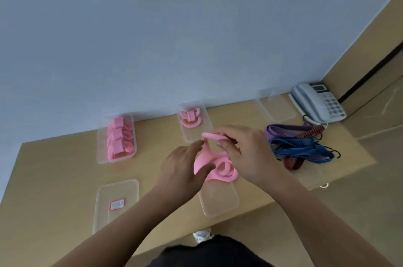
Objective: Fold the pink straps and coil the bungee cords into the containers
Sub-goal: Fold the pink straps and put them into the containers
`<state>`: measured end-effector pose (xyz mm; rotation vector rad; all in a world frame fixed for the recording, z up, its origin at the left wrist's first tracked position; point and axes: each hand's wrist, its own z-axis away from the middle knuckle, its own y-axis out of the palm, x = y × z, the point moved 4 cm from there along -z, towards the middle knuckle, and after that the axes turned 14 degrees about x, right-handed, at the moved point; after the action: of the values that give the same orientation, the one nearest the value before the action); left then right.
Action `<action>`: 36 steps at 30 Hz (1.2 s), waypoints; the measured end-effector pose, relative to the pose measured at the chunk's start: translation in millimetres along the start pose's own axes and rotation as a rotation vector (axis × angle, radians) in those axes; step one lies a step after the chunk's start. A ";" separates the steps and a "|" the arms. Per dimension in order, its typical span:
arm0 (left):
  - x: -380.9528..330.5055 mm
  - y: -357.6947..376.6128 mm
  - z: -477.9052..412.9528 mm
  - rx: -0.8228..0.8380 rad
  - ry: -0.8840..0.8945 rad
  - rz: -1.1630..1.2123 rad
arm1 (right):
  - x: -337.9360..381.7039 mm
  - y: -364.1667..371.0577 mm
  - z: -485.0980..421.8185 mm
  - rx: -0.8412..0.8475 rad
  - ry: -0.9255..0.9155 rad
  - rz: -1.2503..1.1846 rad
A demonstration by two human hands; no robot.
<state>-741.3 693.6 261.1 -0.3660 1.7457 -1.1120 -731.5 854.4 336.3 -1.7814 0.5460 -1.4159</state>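
Note:
A pink strap (220, 168) hangs in loose loops between my hands above the near middle clear container (220, 201). My left hand (183, 168) pinches its lower part and my right hand (244, 153) holds its upper end. The far left container (100, 151) holds several folded pink straps (120, 140). The far middle container (189, 133) holds one folded pink strap (189, 118). Blue, purple and red bungee cords (301, 146) lie in a pile on the table to the right.
An empty clear container (115, 205) with a red-edged label lies near left, and another empty one (274, 105) far right. A white desk phone (318, 101) stands in the far right corner. The wooden table (54, 179) meets a blue wall at the back.

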 end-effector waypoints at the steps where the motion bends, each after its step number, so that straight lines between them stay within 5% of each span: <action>1: -3.3 -7.4 -0.5 -0.024 -0.030 0.063 | 11.7 -9.1 1.3 -0.048 -0.029 0.003; 11: -47.4 -55.8 -16.8 0.096 -0.066 0.745 | 65.4 -85.6 10.0 -0.438 -0.113 -0.003; 16: -77.1 -88.5 -30.7 -0.014 -0.031 0.893 | 76.7 -119.5 6.3 -0.481 -0.269 -0.026; 23: -102.1 -121.5 -35.6 -0.133 0.076 0.988 | 87.4 -139.1 -0.8 -0.507 -0.499 0.063; 36: -115.6 -132.0 -30.6 -0.338 0.040 0.971 | 75.3 -127.2 -19.5 -0.466 -0.619 0.203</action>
<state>-745.6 716.9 437.6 0.3045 1.8060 -0.1283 -745.4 869.7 483.9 -2.3143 0.7248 -0.5648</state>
